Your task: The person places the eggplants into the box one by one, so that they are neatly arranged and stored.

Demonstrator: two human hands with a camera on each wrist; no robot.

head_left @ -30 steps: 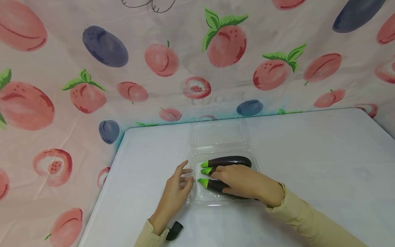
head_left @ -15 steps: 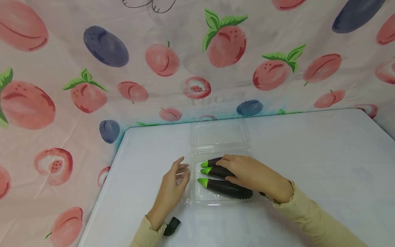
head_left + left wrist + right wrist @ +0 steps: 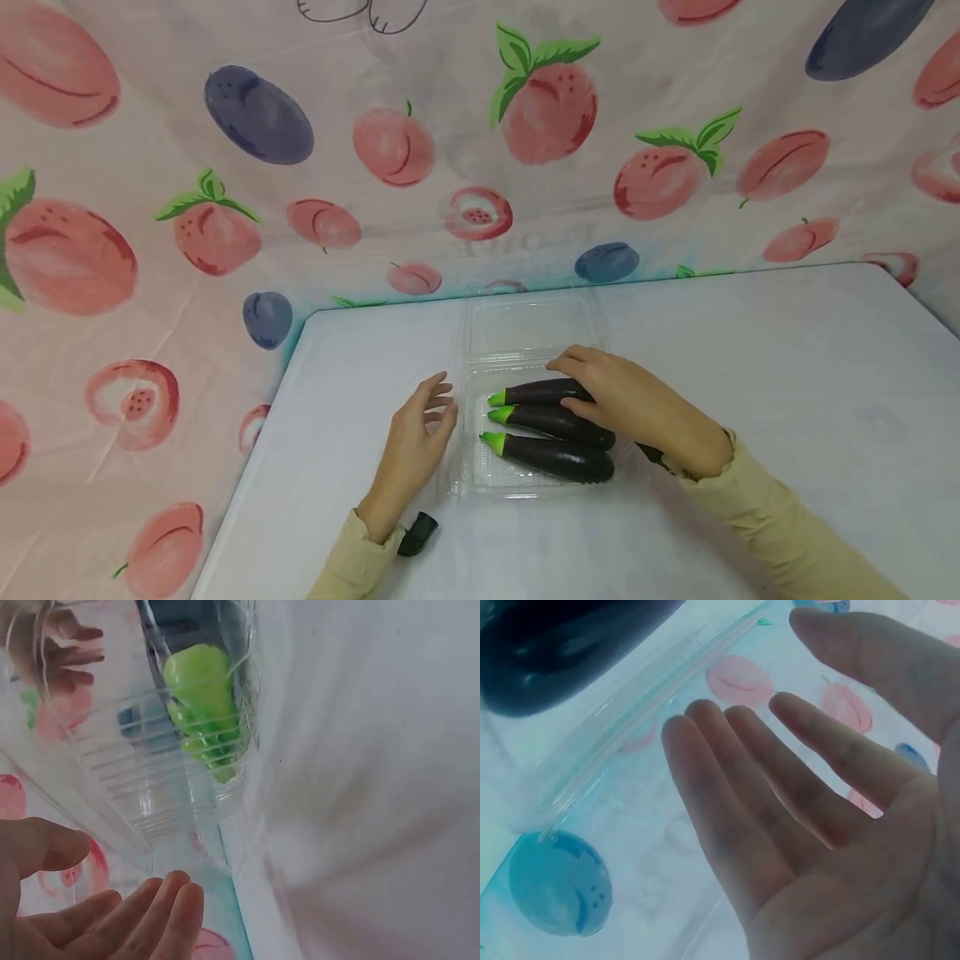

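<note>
Three dark eggplants with bright green stem ends lie side by side in a clear plastic clamshell box point(image 3: 480, 477), stems to the left: a far eggplant point(image 3: 542, 392), a middle eggplant point(image 3: 558, 425) and a near eggplant point(image 3: 557, 458). My right hand point(image 3: 641, 404) hovers over the box's right side and hides the far eggplant's blunt end; in the right wrist view its fingers are extended and hold nothing. Just left of the box is my left hand point(image 3: 414, 442), fingers loosely spread, empty. The left wrist view shows a green stem end point(image 3: 202, 690) through the box wall.
The box's transparent lid point(image 3: 532, 325) is folded back toward the rear edge of the white table point(image 3: 787, 383). Fruit-printed cloth point(image 3: 465, 158) rises behind the table and along its left side. A black device point(image 3: 417, 534) sits at my left wrist.
My right hand has moved off the near and middle eggplants, back and to the right, uncovering them. My left hand has drifted slightly left, away from the box. The eggplants look unmoved.
</note>
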